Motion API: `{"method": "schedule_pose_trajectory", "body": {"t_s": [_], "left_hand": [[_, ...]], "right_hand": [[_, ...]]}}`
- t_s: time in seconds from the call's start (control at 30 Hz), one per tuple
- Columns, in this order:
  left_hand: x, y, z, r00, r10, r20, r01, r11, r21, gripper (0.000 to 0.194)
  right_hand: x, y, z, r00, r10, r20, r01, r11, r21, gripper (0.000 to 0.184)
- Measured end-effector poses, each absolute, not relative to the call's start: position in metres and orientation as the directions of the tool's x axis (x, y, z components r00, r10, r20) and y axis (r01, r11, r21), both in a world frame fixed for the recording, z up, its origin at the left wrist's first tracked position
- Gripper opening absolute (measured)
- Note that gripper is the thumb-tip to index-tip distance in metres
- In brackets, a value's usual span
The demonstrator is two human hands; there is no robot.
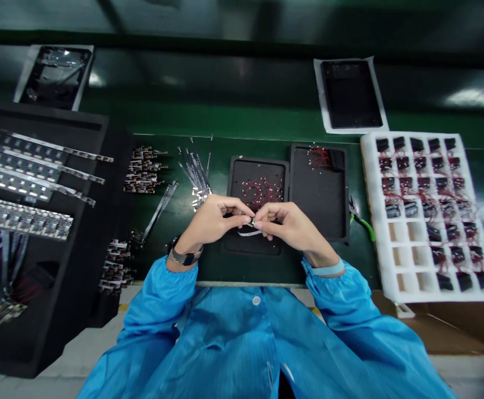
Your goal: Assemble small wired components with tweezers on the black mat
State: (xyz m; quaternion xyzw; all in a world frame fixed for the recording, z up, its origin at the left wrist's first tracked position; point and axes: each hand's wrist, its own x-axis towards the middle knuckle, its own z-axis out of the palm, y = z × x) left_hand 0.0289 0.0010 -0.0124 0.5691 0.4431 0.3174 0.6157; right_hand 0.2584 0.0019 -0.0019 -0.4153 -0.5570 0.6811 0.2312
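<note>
My left hand (221, 219) and my right hand (281, 224) meet above a shallow black tray (281, 169), thumbs and forefingers pinched together. Between the fingertips is a small circuit board (251, 222), mostly covered by them. A pale flat strip (249, 234) curves below the fingers and seems to belong to the board. In the tray under my hands lies a tangle of thin red wires (262, 191). Left of my left hand sits a fan of small boards with flat cables (200, 191).
A second black tray (319, 199) holds red wires (320, 158). Green-handled pliers (362, 223) lie beside it. At right stands a white foam tray (400, 219) with black parts. A large black bin (55, 310) with strips is at left. Two flat panels (352, 94) (55, 77) lie at the back.
</note>
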Motion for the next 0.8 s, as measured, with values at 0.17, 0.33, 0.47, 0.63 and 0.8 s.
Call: {"method": "schedule_pose_trajectory", "body": {"t_s": [0.17, 0.33, 0.47, 0.63, 0.8], "left_hand": [[0.029, 0.000, -0.013, 0.412, 0.895, -0.172, 0.102, 0.142, 0.985, 0.013], [0.027, 0.001, -0.010, 0.384, 0.913, -0.140, 0.140, 0.092, 0.986, 0.011], [0.027, 0.001, -0.004, 0.392, 0.913, -0.113, 0.170, 0.048, 0.984, 0.011], [0.031, 0.002, 0.002, 0.410, 0.898, -0.160, 0.159, 0.102, 0.982, 0.012], [0.037, 0.004, 0.019, 0.433, 0.878, -0.204, 0.186, 0.134, 0.973, 0.014]], "right_hand": [[0.258, 0.002, -0.004, -0.549, 0.778, -0.304, 0.147, -0.269, -0.952, 0.030], [0.257, 0.002, -0.007, -0.545, 0.789, -0.283, 0.151, -0.239, -0.959, 0.030], [0.259, 0.003, -0.004, -0.556, 0.799, -0.229, 0.158, -0.170, -0.973, 0.028], [0.263, 0.003, -0.004, -0.566, 0.800, -0.199, 0.152, -0.136, -0.979, 0.027], [0.271, 0.006, 0.003, -0.578, 0.796, -0.180, 0.167, -0.100, -0.981, 0.026]]}}
